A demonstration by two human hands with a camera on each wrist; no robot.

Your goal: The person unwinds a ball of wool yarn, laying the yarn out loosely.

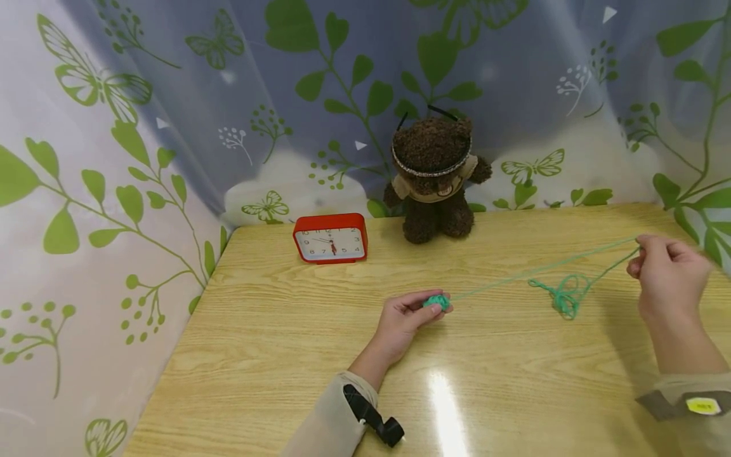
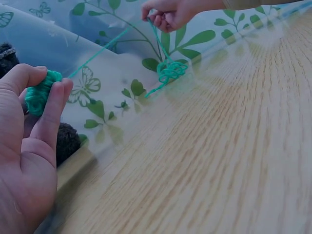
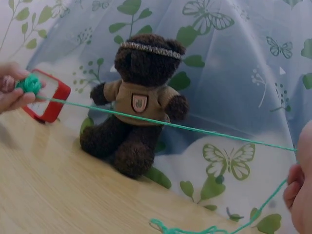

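Note:
A small ball of green yarn sits between the thumb and fingers of my left hand, a little left of the table's middle. From it a taut green strand runs across to my right hand, which pinches it between thumb and fingertips at the table's right side. Below the right hand the strand turns back down to a loose, looped tangle of yarn. In the left wrist view the wound ball shows close up, the thumb over its top and fingers along its side.
A red clock stands at the back left of the wooden table. Right of it a brown teddy bear with a headband leans by the leaf-patterned curtain. The curtain borders the table's left and back edges.

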